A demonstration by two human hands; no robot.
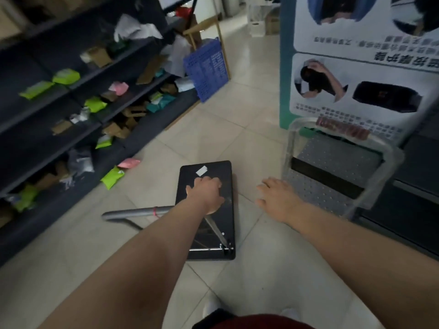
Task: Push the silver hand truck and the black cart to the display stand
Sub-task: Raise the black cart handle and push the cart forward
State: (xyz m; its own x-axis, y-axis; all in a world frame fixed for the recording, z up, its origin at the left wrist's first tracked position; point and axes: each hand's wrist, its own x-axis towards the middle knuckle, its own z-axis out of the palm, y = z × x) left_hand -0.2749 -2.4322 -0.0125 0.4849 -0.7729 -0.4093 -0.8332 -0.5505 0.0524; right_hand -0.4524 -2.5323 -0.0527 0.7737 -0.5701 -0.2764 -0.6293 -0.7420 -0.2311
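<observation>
Head cam: black cart (206,210) sits low on the tile floor (249,74), short of the display stand (361,67) and to its left. Silver hand truck (332,162) is parked right at the stand's foot. Left hand (206,194) wraps the cart's grey handle (140,213), fingers curled shut on it. Right hand (276,195) hangs free btwn cart & truck, fingers loosely spread. Tip: push low & steady, angle cart in beside the truck w/o clipping its frame.

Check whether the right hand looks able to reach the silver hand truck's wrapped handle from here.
Probably yes. The right hand hovers open, close beside the silver hand truck, and nothing stands between it and the wrapped handle, which runs further ahead.
</observation>
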